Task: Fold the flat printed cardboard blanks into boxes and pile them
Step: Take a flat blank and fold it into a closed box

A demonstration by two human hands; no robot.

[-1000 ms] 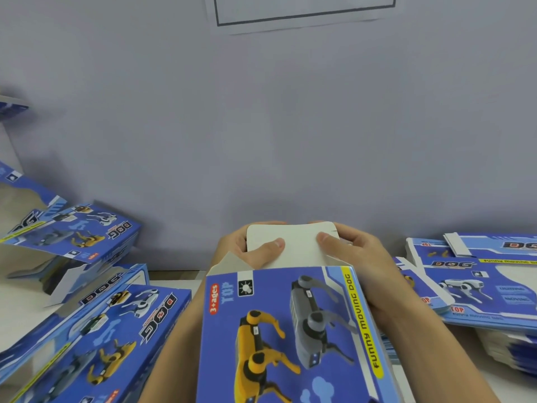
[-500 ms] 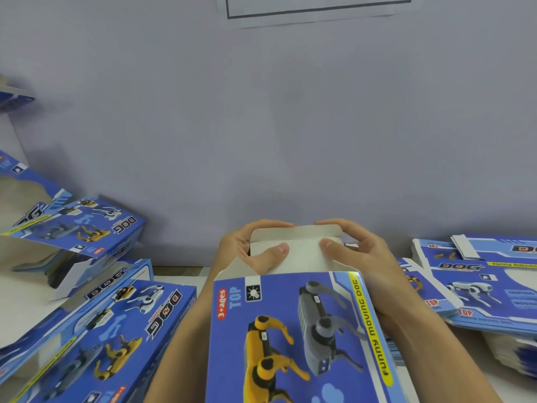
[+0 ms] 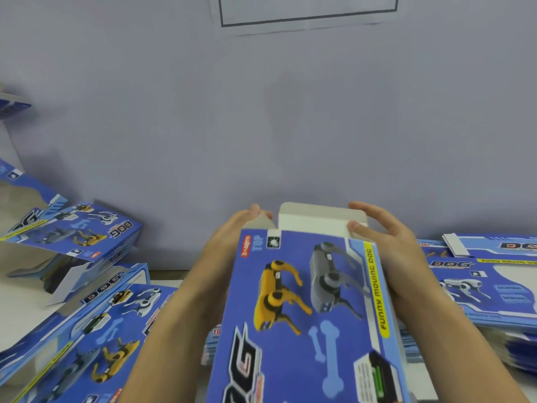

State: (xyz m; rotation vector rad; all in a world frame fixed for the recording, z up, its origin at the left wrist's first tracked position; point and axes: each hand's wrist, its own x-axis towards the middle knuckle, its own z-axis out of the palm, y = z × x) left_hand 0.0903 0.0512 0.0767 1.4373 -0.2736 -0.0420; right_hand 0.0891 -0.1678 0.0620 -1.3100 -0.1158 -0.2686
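A blue printed box [image 3: 308, 309] with a yellow and a grey robot dog on it is held up in the middle, its open end away from me. Its white top flap [image 3: 315, 221] stands up at the far end. My left hand [image 3: 229, 245] lies along the box's left side, fingers fairly straight against the small side flap [image 3: 260, 221]. My right hand [image 3: 392, 257] grips the right side, thumb on the top flap's right corner and fingers curled behind it.
Folded boxes [image 3: 87, 324] lie piled at the left, one [image 3: 75, 231] tilted on top further back. A stack of flat blanks [image 3: 482, 283] sits at the right, and more blanks [image 3: 212, 341] lie under the held box. A grey wall [image 3: 261, 126] closes the back.
My left thumb has come off the white top flap and that hand now lies along the box's left side. The flap stands more upright. The box has come nearer to me.
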